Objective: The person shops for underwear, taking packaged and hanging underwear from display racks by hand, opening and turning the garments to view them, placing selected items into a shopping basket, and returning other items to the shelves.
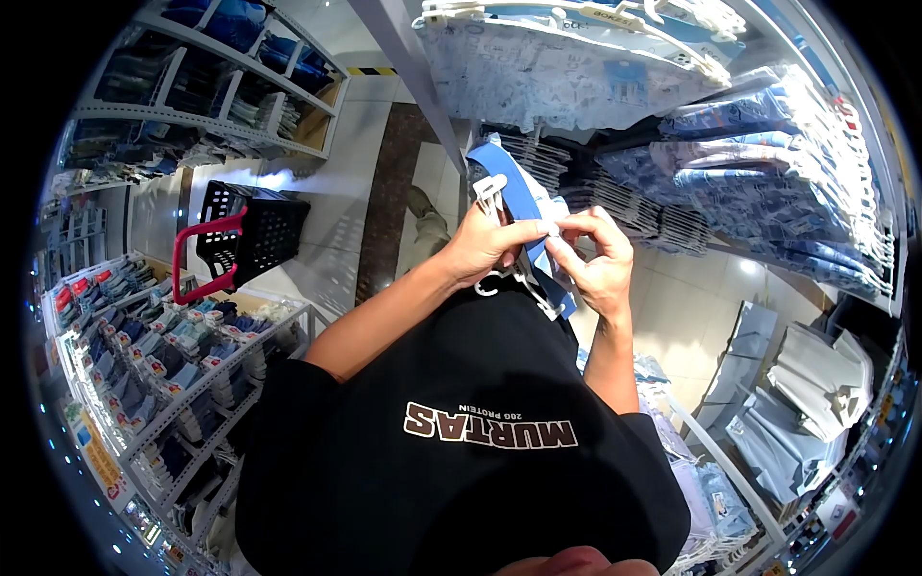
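Observation:
A blue garment (523, 192) with a paler patterned part hangs in front of my chest, held up by both hands. My left hand (477, 242) is closed, its thumb pressed to the garment near its middle, with a white plastic clip hanger (490, 185) against the fingers. Below that hand, the white hook and another clip show. My right hand (600, 261) pinches the garment's edge with thumb and index finger, right beside the left thumb tip. What exactly lies between the fingertips is too small to make out.
Printed blue garments (740, 182) hang on a rack ahead and to the right. A black basket (264, 230) with a red handle stands on the floor at left. Shelves of folded clothes (173, 355) flank my left side. Grey bags (816, 384) sit at right.

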